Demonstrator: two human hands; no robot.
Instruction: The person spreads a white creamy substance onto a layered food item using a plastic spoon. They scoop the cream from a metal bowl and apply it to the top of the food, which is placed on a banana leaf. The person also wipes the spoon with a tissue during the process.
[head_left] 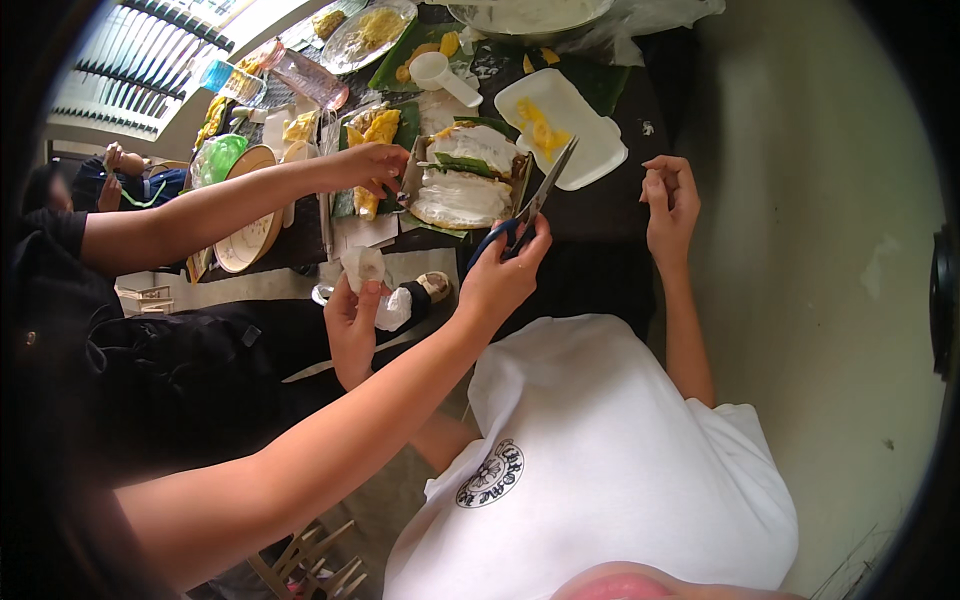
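My left hand [350, 325], below the table's near edge, is closed around a crumpled, whitish piece of tissue [363, 264]. Another white crumpled piece [393, 309] shows beside its fingers; whether it is the same piece I cannot tell. My right hand [672, 212] hovers at the table's right edge, loosely bent, with nothing visible in it. A co-worker's arm crosses over my left forearm, and its hand [505, 270] grips blue-handled scissors [545, 192], blades upward. Beside these lies a box [520, 180] with white-topped food [463, 198] and green leaf strips.
Another person's hand [375, 168] touches the box's left side. Nearby are a white foam tray [593, 150] with yellow pieces, a white cup with a handle [433, 72], yellow food on leaf [375, 130] and a round wooden container [243, 225]. A pale wall [820, 250] stands at right.
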